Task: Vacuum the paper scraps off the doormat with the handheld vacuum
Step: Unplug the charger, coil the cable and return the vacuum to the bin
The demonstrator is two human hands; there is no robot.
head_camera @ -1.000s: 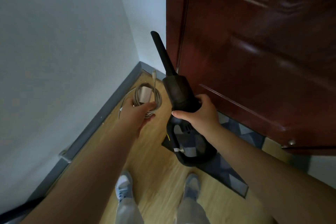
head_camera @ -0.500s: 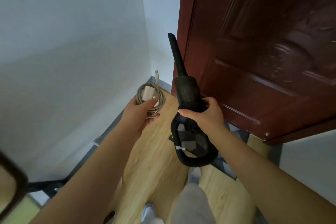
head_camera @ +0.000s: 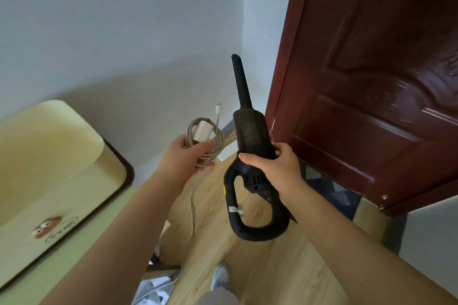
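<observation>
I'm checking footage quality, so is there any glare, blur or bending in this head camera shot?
Head view: window-like glare streaks the glossy door; its edge and the wall corner lean from wide-angle distortion; the vacuum, right hand and left hand with the charger cable look sharp; the bottom edge is soft.

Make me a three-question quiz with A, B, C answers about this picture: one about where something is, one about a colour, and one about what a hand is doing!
1. Where does the vacuum's nozzle point?
A. Up toward the wall
B. Down at the doormat
C. At the shoes

2. What colour is the door?
A. White
B. Dark reddish brown
C. Green

3. What is the left hand doing?
A. Hanging empty
B. Pushing the door
C. Holding a coiled charger cable

Answers:
1 A, the tip stands above the right hand gripping the handheld vacuum.
2 B, its glossy panels show that.
3 C, its fingers close around the coil.
</observation>
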